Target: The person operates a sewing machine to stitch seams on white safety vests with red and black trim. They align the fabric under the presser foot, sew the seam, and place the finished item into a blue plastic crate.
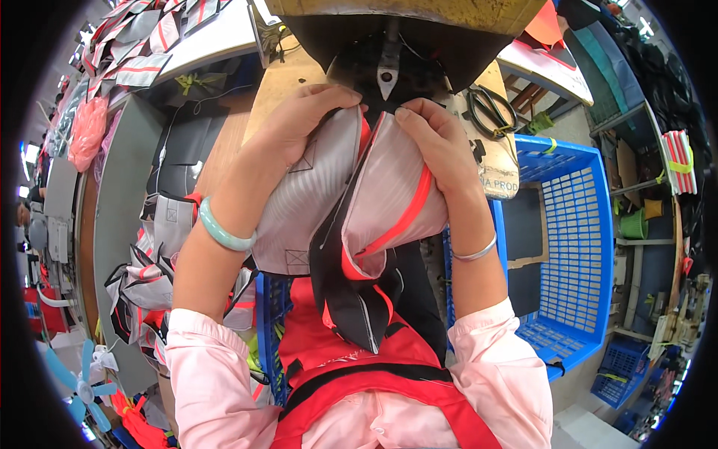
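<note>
A sewn fabric piece (299, 217), grey with orange-red strips and a black lining, hangs folded between my hands, its lower black end over my red apron (307, 314). My left hand (314, 116) pinches its upper left edge, and my right hand (437, 142) pinches the upper right edge, thumb and fingers closed on it. Both fingertips are just in front of a dark, yellow-topped machine head (404, 22) with a pointed metal part (387, 75) at its front. What lies behind the fabric's top edge is hidden.
Black-handled scissors (490, 112) lie on the wooden tabletop (501, 165) at right. A blue plastic basket (606, 217) stands beside it. Similar grey pieces (149, 288) are heaped at left, with more on the far-left white table (221, 37). A blue fan (84, 391) is at lower left.
</note>
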The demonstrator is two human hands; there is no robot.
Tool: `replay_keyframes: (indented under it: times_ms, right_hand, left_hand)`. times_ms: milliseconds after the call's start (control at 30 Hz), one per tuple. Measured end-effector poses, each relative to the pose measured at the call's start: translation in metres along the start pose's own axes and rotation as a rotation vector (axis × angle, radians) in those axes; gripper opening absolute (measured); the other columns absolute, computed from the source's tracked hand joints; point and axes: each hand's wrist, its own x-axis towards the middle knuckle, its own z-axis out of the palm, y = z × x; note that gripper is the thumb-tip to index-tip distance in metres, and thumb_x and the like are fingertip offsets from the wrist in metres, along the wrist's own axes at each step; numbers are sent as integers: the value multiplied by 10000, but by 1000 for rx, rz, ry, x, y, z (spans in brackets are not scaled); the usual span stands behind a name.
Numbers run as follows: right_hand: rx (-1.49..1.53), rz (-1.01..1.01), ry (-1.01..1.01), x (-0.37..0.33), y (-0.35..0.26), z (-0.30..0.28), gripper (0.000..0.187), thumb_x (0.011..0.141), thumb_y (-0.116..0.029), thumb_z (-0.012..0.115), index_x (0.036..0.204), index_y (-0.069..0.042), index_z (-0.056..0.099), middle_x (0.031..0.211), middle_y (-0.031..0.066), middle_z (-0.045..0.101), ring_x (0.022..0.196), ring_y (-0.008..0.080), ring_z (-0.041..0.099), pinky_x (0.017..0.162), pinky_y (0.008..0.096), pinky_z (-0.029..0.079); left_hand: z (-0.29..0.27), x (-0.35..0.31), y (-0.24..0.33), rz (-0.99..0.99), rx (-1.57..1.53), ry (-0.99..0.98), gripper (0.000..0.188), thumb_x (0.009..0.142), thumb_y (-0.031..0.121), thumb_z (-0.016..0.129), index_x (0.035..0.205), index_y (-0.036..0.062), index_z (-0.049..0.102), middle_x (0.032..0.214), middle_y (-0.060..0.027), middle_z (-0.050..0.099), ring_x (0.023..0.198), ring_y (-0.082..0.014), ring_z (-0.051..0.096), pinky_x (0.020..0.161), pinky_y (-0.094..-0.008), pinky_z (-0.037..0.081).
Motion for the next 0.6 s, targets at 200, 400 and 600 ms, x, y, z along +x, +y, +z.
replay_keyframes:
  times_ms: [200,400,600]
  right_hand:
    - [-14,-17,15,-1,-5,0,197,875,-193,592,927,-5,619,787,-43,568,730,28,481,656,183,392]
    - [10,-79,34,3,-5,2,214,882,-178,583,925,29,617,756,-39,564,697,20,462,608,190,384]
    - [80,-116,37,-3,-11,-11,170,876,-153,578,883,15,605,742,-34,557,707,36,481,619,208,410]
  left_hand:
    - [1,-2,4,16,25,-25,235,828,140,633,1022,10,618,930,-43,635,858,-103,576,800,-226,453]
    - [-5,7,-1,55,-38,-48,280,824,121,630,1040,-56,605,953,-130,654,852,-156,617,795,-244,494]
    - [-7,0,7,37,111,76,277,859,163,601,1074,-11,618,941,-55,638,856,-115,582,748,-223,459]
